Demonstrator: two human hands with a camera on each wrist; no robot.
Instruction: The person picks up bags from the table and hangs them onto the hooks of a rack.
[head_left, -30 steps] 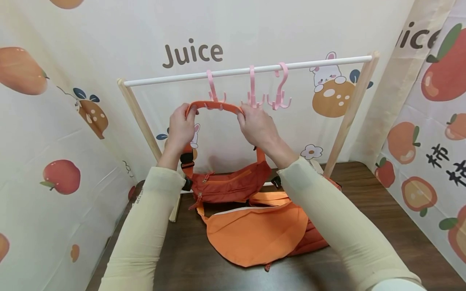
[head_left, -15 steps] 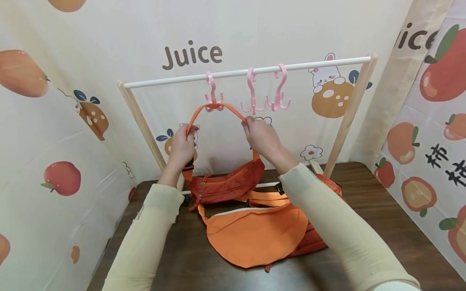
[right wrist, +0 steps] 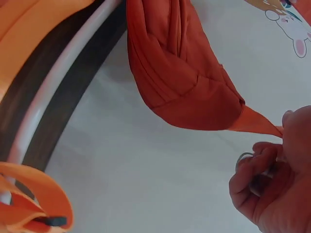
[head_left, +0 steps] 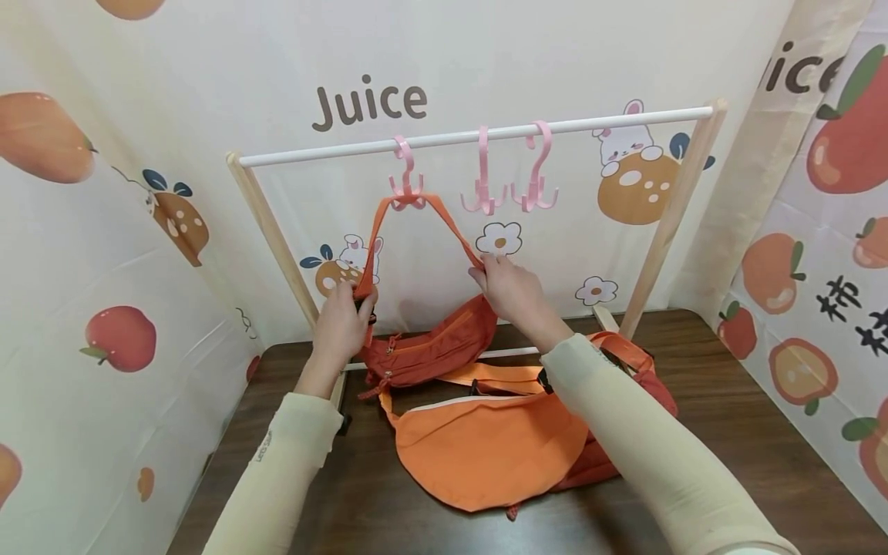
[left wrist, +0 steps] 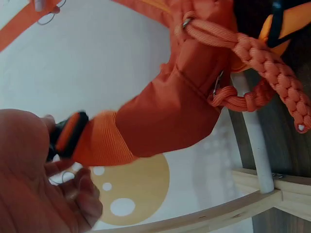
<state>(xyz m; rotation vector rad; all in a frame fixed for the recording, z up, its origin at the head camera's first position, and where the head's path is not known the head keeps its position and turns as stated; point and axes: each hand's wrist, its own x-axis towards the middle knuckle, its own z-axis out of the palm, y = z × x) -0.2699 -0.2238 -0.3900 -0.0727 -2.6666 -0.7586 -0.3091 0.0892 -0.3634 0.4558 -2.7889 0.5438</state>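
Since a second ago both hands have moved down: they were up by the hook prongs, and are now well below them, while the strap [head_left: 376,239] rises to a peak at the leftmost hook [head_left: 408,181]. That suggests the hook now carries the strap's top without the hands beside it.

Head view: the left hand [head_left: 340,324] pinches the strap low on one side, the right hand [head_left: 513,289] pinches the other side, higher; the two are well apart. Between and below them hangs the red bag [head_left: 433,347], tilted, under the leftmost hook. Three pink hooks are on one white bar [head_left: 305,155]; the middle hook [head_left: 483,185] and right hook [head_left: 537,185] carry nothing. On the table [head_left: 728,401] lie one orange bag [head_left: 492,455] and, partly hidden by it and an arm, what looks like one more red bag [head_left: 655,381]: three bags, it seems.

Left wrist: the left hand is at one buckle [left wrist: 77,136]; two zip pulls [left wrist: 272,65] dangle from the held bag.

Right wrist: thumb and fingers meet at the strap just beyond the held bag's end; one orange loop [right wrist: 43,187] shows below.
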